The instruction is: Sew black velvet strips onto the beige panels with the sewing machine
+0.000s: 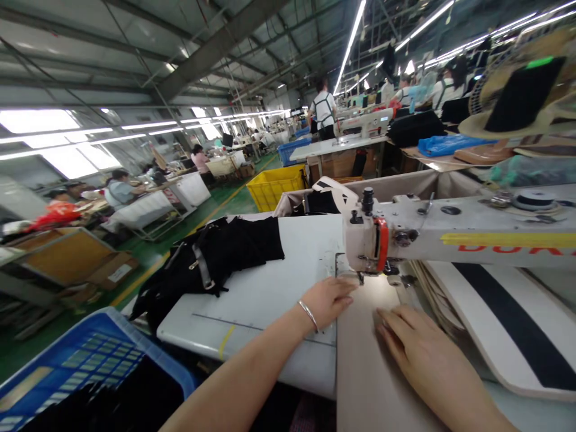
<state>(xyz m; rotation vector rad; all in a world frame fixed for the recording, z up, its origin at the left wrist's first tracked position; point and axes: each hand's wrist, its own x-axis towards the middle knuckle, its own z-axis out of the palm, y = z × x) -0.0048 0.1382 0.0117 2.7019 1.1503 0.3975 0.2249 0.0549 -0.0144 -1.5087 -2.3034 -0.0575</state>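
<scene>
A beige fabric panel (360, 372) lies lengthwise under the head of an industrial sewing machine (362, 249). My left hand (327, 302), with a silver bangle at its wrist, rests with outstretched fingers at the panel's left edge, close to the needle area. On the right, my right hand (416, 339) lies over the panel, its fingertips touching the surface and its fingers loosely bent. A stack of pale panels with a black stripe (504, 318) sits right of my right hand, below the machine arm.
Black fabric pieces with a zipper (225, 249) are piled on the left of the white table (297, 258). A blue basket (121, 327) with black material stands at lower left. Beyond the machine are a yellow crate (276, 186) and a person (323, 111); other people sit farther left.
</scene>
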